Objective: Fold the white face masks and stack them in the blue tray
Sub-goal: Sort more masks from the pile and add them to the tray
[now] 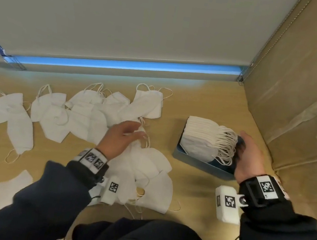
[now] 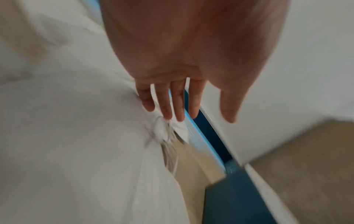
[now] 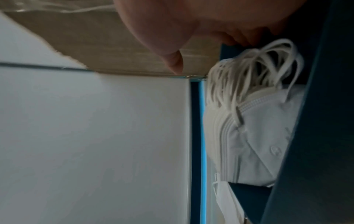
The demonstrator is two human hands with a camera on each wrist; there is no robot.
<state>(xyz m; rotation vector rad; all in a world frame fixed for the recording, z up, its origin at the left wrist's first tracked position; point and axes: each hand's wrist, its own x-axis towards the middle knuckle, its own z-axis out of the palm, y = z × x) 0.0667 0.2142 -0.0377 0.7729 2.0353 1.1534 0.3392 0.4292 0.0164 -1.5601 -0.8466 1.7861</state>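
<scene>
Dark sleeves [image 1: 54, 192] fill the near edge of the head view, each wrist strapped with a white camera block. Just beyond them, loose masks [image 1: 83, 116] lie scattered over the tan table [image 1: 200, 190], overlapping in a band from the left edge to the middle, with one more [image 1: 5, 189] at the near left beside the left sleeve.

Left hand [image 1: 118, 137] hovers over the middle of the pile, fingers [image 2: 179, 104] straight and spread, holding nothing; whether the fingertips touch a mask is lost to blur.

Right of the pile, bare table separates it from the tray [image 1: 198, 164], which sits near the right side, close to a cardboard wall [image 1: 301, 101]. Inside it a stack [image 1: 198, 138] of folded masks stands on edge, ear loops [image 3: 254, 69] fanned toward the right. Right hand [image 1: 251, 157] grips the tray's right wall, fingers curled over its rim.

Open table also shows near the tray and along the far edge, where a blue strip [image 1: 120, 66] runs beneath a pale panel.
</scene>
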